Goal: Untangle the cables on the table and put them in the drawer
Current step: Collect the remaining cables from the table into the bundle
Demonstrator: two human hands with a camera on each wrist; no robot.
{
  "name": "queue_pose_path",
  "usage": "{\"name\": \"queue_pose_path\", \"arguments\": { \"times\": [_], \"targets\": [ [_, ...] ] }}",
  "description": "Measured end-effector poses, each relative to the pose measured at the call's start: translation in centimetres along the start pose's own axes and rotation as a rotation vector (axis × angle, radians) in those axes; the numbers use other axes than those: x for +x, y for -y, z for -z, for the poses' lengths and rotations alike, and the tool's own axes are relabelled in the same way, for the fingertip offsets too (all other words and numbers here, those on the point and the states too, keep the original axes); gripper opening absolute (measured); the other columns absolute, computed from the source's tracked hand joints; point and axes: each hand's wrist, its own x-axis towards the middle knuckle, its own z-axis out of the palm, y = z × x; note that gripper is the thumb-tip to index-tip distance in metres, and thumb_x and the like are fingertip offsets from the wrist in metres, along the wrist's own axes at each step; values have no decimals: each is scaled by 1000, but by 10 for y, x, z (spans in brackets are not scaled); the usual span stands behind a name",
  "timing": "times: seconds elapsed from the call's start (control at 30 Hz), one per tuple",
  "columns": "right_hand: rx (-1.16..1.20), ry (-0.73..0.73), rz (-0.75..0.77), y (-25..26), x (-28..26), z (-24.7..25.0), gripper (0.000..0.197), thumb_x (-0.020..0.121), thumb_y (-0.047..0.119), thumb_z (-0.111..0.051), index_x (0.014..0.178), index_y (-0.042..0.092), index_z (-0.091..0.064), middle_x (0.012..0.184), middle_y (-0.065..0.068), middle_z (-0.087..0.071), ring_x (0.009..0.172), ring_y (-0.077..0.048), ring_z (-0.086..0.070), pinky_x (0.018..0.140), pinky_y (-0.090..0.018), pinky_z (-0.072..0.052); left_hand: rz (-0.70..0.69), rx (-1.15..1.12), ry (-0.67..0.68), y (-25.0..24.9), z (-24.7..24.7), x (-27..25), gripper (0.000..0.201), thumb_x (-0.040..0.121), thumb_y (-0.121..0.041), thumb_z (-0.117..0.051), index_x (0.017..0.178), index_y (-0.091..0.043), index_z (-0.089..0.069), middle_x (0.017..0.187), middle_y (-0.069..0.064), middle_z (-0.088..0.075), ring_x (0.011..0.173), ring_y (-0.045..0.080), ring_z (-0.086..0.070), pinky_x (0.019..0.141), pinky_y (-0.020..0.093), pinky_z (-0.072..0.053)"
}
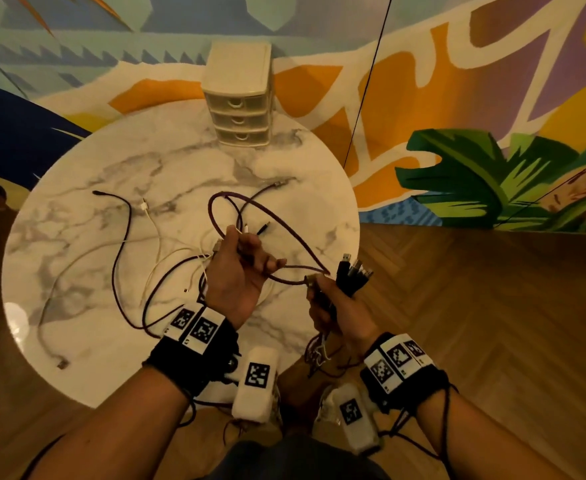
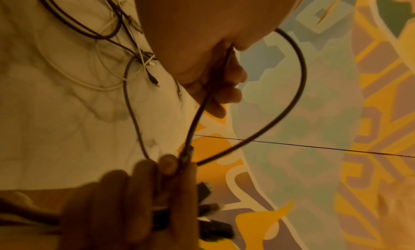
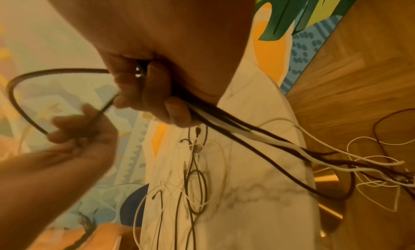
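A purple braided cable (image 1: 286, 233) loops in the air above the round marble table (image 1: 94, 174). My left hand (image 1: 246, 261) pinches this cable near the loop's crossing, fingers curled round it (image 2: 215, 87). My right hand (image 1: 322, 292) grips a bundle of cable ends (image 1: 353, 271) with USB plugs sticking up, and the bundle's cables (image 3: 258, 138) trail down past the table edge. Black and white cables (image 1: 128, 237) lie tangled on the table to the left. The small cream drawer unit (image 1: 239, 105) stands at the table's far edge, all drawers shut.
A wooden floor (image 1: 475, 306) lies to the right of the table. A painted mural wall (image 1: 457, 81) stands behind it. A thin black cord (image 1: 367, 81) hangs down in front of the wall near the drawer unit.
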Motion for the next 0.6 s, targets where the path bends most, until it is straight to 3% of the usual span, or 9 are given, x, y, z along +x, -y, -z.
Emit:
{"name": "queue_pose_path", "arguments": {
  "times": [0.1, 0.2, 0.23, 0.3, 0.33, 0.4, 0.47, 0.5, 0.6],
  "targets": [
    [-17, -93, 38, 9, 3, 2, 33, 97, 28, -45, 70, 10, -55, 51, -1, -36, 37, -8, -26, 40, -22, -20, 63, 207, -91, 8, 9, 0, 48, 99, -39, -36, 74, -4, -57, 50, 8, -53, 52, 25, -57, 65, 37, -52],
    [-67, -232, 44, 18, 5, 6, 34, 95, 25, -47, 64, 12, -50, 41, 7, -39, 34, -6, -27, 39, -20, -21, 196, 709, -171, 6, 25, 3, 55, 94, -52, -40, 76, -6, -63, 56, 8, -65, 53, 23, -63, 61, 32, -50],
    [-80, -277, 45, 22, 5, 8, 35, 95, 25, -48, 62, 13, -50, 40, 8, -38, 34, -7, -27, 40, -21, -21, 188, 914, -178, 0, 29, 3, 56, 92, -55, -43, 72, -7, -63, 53, 7, -64, 51, 24, -62, 59, 33, -50],
    [-123, -344, 68, 29, 3, 12, 36, 92, 27, -52, 58, 15, -50, 40, 5, -37, 36, -9, -28, 42, -25, -22, -20, 1406, -167, -13, 33, 2, 51, 89, -53, -48, 58, -14, -57, 48, 0, -57, 52, 25, -59, 54, 30, -45],
    [-144, -364, 81, 33, 2, 13, 37, 91, 29, -53, 56, 16, -49, 41, 4, -36, 37, -10, -28, 43, -25, -22, -179, 1622, -126, -17, 31, -1, 45, 88, -52, -50, 57, -19, -53, 51, -4, -54, 55, 22, -56, 54, 29, -40],
    [-155, -365, 107, 40, 1, 12, 38, 88, 29, -54, 54, 16, -47, 42, 3, -34, 38, -12, -26, 42, -25, -22, -430, 1814, 93, -18, 10, -14, 25, 87, -51, -52, 78, -28, -55, 72, -10, -57, 68, 12, -54, 61, 28, -40],
    [-142, -340, 127, 45, 3, 6, 36, 87, 29, -55, 55, 15, -46, 43, 2, -33, 38, -12, -26, 42, -25, -21, -493, 1911, 383, -5, -13, -19, 30, 89, -48, -51, 112, -29, -52, 103, -11, -54, 86, 10, -56, 72, 32, -48],
    [-136, -334, 130, 46, 4, 3, 35, 87, 29, -54, 56, 15, -47, 44, 2, -34, 39, -11, -26, 43, -26, -21, -502, 1949, 471, 3, -21, -17, 33, 92, -44, -49, 119, -25, -48, 112, -8, -51, 91, 13, -57, 75, 36, -50],
    [-120, -328, 133, 49, 4, 1, 36, 91, 30, -53, 56, 17, -51, 46, 3, -38, 41, -10, -28, 46, -27, -21, -528, 1880, 464, 15, -36, -3, 17, 97, -27, -42, 107, -16, -51, 105, 3, -56, 88, 25, -57, 73, 43, -47]
  ]
}}
